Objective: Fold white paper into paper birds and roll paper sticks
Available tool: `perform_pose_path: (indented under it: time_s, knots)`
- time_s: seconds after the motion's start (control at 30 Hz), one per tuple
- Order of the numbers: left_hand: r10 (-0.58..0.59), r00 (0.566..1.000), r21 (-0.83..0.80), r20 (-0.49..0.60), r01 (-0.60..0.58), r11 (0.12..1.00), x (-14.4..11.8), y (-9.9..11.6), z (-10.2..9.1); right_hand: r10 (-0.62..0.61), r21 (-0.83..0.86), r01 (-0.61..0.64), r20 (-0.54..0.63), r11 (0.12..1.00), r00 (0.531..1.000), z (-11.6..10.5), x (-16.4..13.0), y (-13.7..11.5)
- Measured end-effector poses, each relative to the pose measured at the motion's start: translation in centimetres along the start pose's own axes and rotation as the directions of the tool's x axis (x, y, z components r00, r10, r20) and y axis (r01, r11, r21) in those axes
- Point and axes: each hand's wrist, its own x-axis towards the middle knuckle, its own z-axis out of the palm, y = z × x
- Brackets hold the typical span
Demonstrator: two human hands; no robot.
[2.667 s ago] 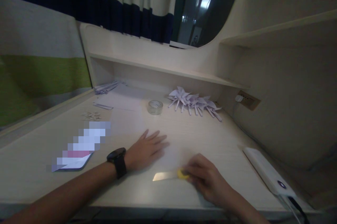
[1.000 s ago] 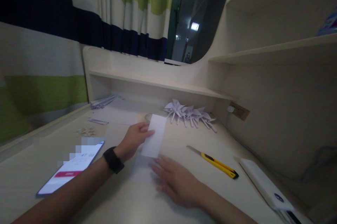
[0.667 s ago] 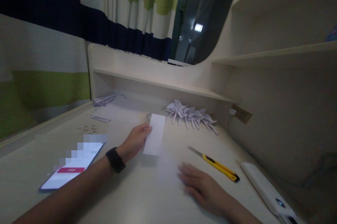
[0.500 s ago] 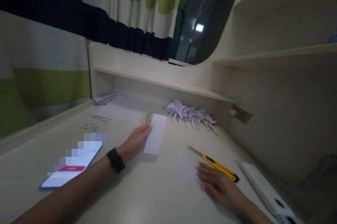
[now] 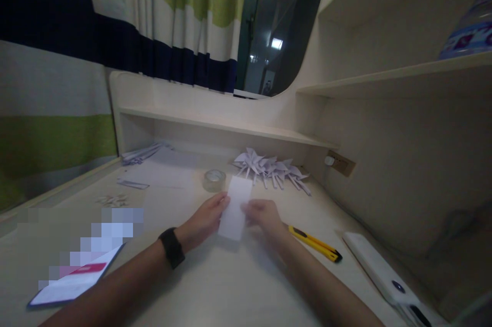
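While held upright, white paper strip (image 5: 235, 208), oblong

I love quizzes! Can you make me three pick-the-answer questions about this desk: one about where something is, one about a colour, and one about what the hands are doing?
1. Where is the tape roll?
A. on the desk beyond the hands
B. on the upper shelf
C. on the phone

2. What colour is the knife?
A. red
B. yellow and black
C. green

3. What is happening with the paper strip?
A. it lies flat, untouched
B. only one hand holds it
C. both hands hold it

Answers:
1. A, the roll sits on the desk, past the fingers.
2. B, its handle is yellow with a black end.
3. C, the left hand grips one edge, the right hand the other.
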Motion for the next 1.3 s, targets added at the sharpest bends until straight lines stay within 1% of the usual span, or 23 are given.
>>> perform_pose_path:
  time_s: [0.1,0.17,0.23,0.33,0.43,0.5,0.6,0.63,0.67,0.73,0.8,0.87,0.93,1.0,1.07,1.1,1.17,1.3]
  knots:
    - [-0.092,0.996,0.103,0.009,0.091,0.991,-0.3,-1.0,-1.1,0.014,0.096,-0.006,-0.074,0.995,0.997,-0.5,0.6,1.6]
    - [-0.162,0.987,0.163,0.008,0.159,0.974,-0.6,-1.7,-1.8,0.021,0.148,-0.006,-0.1,0.989,0.995,-1.0,0.7,2.6]
    - [-0.2,0.98,0.201,-0.005,0.197,0.96,-0.9,-2.0,-2.1,0.031,0.175,-0.011,-0.111,0.985,0.993,-1.6,0.7,3.2]
    - [-0.236,0.971,0.198,0.036,0.225,0.954,-1.4,-1.8,-2.2,0.061,0.214,-0.041,-0.085,0.976,0.995,-2.5,0.7,3.1]
    - [-0.268,0.959,0.181,0.093,0.249,0.952,-1.7,-1.3,-1.9,0.067,0.245,-0.049,-0.064,0.968,0.996,-3.4,0.8,2.3]
    - [-0.249,0.966,0.195,0.064,0.233,0.953,-1.6,-1.0,-1.8,0.062,0.225,-0.041,-0.087,0.973,0.994,-4.1,1.0,1.8]
    - [-0.222,0.974,0.252,-0.04,0.225,0.941,-1.5,-0.6,-1.5,0.066,0.202,-0.042,-0.115,0.978,0.991,-4.7,1.2,1.4]
    - [-0.226,0.972,0.276,-0.059,0.233,0.932,-1.4,-0.5,-1.4,0.067,0.205,-0.041,-0.121,0.978,0.99,-4.7,1.2,1.5]
    - [-0.231,0.971,0.301,-0.066,0.24,0.923,-1.4,-0.5,-1.3,0.066,0.212,-0.037,-0.129,0.976,0.99,-4.7,1.2,1.5]
    - [-0.229,0.973,0.342,-0.038,0.228,0.912,-1.5,-0.3,-1.1,0.065,0.233,-0.031,-0.138,0.972,0.988,-4.3,1.1,1.8]
    - [-0.203,0.979,0.373,0.001,0.188,0.909,-1.6,-0.2,-0.9,0.064,0.255,-0.027,-0.137,0.967,0.988,-3.9,1.0,2.0]
    - [-0.155,0.988,0.398,-0.013,0.147,0.906,-1.7,-0.1,-0.6,0.067,0.286,-0.029,-0.125,0.958,0.99,-3.6,1.0,2.1]
    - [-0.101,0.991,0.405,-0.082,0.126,0.905,-1.7,0.2,-0.4,0.077,0.312,-0.037,-0.116,0.949,0.99,-3.7,1.0,2.1]
    - [-0.05,0.984,0.388,-0.171,0.114,0.915,-1.7,0.4,-0.3,0.088,0.321,-0.048,-0.113,0.946,0.99,-4.0,1.2,2.2]
    - [-0.021,0.976,0.377,-0.215,0.103,0.92,-1.7,0.6,-0.4,0.093,0.318,-0.054,-0.108,0.946,0.99,-4.4,1.4,2.3]
    - [-0.016,0.976,0.38,-0.216,0.1,0.92,-1.7,0.6,-0.5,0.091,0.322,-0.054,-0.103,0.945,0.99,-4.5,1.5,2.5]
    - [-0.028,0.984,0.388,-0.175,0.095,0.917,-1.6,0.4,-1.0,0.086,0.335,-0.05,-0.096,0.941,0.992,-4.7,1.7,2.8]
    - [-0.115,0.989,0.365,-0.095,0.142,0.92,-1.3,-0.5,-1.8,0.085,0.305,-0.052,-0.097,0.951,0.992,-4.8,1.8,3.3]
